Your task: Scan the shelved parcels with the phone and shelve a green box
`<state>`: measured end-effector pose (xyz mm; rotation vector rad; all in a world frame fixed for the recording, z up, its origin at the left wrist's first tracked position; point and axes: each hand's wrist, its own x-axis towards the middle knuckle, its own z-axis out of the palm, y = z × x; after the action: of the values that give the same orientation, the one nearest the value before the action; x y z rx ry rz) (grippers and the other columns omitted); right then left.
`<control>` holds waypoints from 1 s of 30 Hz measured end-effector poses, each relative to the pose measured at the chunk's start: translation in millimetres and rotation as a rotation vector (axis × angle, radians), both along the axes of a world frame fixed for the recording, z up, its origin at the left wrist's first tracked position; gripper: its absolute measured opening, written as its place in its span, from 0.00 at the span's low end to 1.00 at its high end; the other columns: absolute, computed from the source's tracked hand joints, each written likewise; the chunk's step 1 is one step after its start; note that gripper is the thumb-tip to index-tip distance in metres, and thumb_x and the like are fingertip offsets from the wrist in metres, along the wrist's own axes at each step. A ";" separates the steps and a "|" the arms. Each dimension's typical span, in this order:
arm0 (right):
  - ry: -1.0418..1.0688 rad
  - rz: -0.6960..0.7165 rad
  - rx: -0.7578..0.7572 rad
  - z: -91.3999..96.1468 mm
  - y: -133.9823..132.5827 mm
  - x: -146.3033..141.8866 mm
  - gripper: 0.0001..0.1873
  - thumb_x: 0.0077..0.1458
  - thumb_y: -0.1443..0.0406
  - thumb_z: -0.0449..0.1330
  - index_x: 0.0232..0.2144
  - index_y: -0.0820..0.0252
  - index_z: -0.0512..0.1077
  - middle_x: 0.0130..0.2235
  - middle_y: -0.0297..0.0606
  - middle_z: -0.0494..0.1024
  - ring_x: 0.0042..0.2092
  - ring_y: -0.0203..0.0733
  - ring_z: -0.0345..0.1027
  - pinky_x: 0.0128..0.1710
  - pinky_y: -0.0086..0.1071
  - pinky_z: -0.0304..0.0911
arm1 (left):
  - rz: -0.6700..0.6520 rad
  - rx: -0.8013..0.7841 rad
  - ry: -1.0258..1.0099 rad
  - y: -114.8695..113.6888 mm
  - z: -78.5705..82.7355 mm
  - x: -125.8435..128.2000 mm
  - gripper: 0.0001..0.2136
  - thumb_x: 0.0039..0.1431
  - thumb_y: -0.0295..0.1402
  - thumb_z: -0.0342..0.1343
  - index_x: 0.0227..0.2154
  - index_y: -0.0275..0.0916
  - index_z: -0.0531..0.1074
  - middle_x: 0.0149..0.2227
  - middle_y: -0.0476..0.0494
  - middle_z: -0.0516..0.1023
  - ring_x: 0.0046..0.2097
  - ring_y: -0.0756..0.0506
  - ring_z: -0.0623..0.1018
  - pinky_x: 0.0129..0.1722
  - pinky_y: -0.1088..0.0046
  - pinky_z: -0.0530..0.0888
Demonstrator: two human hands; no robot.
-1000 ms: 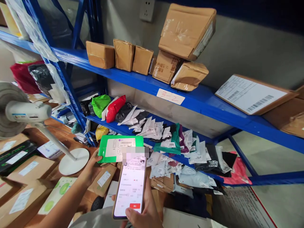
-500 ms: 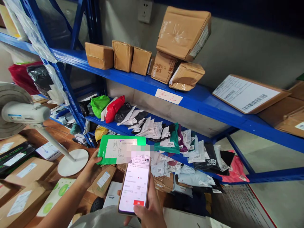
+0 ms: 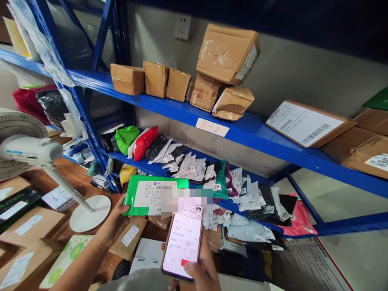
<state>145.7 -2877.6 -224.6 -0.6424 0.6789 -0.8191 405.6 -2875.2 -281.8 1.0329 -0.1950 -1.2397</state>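
A flat bright green mailer point(image 3: 131, 198) with a white shipping label is pinched at its left end by my left hand point(image 3: 119, 214). Its label faces me, and its right part is blurred out. My right hand point(image 3: 201, 260) is wrapped round a smartphone point(image 3: 182, 238), thumb on the red button low on the lit screen. The phone's top end overlaps the mailer's lower right corner; whether they touch, I cannot tell.
Ahead runs a blue shelf rack point(image 3: 242, 135) with cardboard boxes point(image 3: 227, 52) above and several numbered mailing bags point(image 3: 188, 167) below. At left stand a white fan point(image 3: 33, 149) and floor boxes point(image 3: 33, 226). A white shoebox point(image 3: 145, 254) lies near my feet.
The phone has shifted right and slightly down, while the green mailer has moved a little right and down. My view has tilted up slightly. Both hands keep their hold.
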 end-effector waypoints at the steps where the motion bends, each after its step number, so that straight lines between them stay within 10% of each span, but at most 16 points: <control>1: -0.001 -0.007 -0.003 -1.5 -0.8 -2.1 0.64 0.40 0.65 0.64 0.66 0.57 0.23 0.45 0.48 0.82 0.41 0.56 0.77 0.21 0.36 0.71 | 0.000 0.000 -0.002 0.5 0.4 0.1 0.38 0.33 0.37 0.70 0.54 0.44 0.67 0.53 0.40 0.75 0.57 0.29 0.71 0.53 0.52 0.74; 30: -0.008 -0.043 -0.070 -14.5 0.0 -18.3 0.66 0.43 0.62 0.65 0.66 0.53 0.19 0.45 0.48 0.82 0.33 0.57 0.78 0.20 0.41 0.72 | -0.080 -0.082 -0.040 10.2 -11.5 5.3 0.36 0.39 0.38 0.67 0.57 0.45 0.67 0.51 0.40 0.77 0.53 0.30 0.74 0.51 0.53 0.75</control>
<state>127.4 -2877.6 -239.1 -0.6897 0.6610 -0.8883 410.9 -2865.0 -293.2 0.9874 -0.3188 -1.2730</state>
